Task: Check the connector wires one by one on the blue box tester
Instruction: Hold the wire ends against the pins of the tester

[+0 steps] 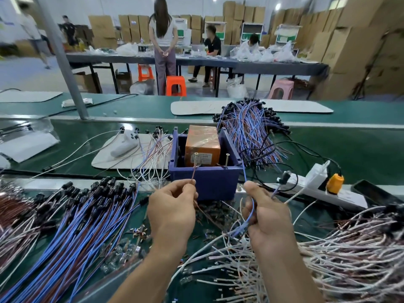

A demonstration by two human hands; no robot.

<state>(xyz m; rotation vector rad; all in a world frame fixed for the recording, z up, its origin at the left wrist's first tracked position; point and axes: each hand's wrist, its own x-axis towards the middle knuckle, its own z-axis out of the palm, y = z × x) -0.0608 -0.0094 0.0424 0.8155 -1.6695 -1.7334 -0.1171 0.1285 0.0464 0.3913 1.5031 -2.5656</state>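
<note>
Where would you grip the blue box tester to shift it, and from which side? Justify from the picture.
Probably grip the blue box tester by its left and right walls, coming down from above. Its top is open and those walls stand upright, while two screws, the brown wire and the blue wire crowd the front rim.

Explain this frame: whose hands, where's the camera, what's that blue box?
One view only, from a camera worn on a person's head, looking down at their own bare hands; no robot. The left hand pinches a brown wire, the right hand a blue wire, both ends pointing toward the blue box tester, which holds an orange block and two upright metal pins. Around it on the green bench lie bundles of blue and brown connector wires, white wires and a power strip.
</note>
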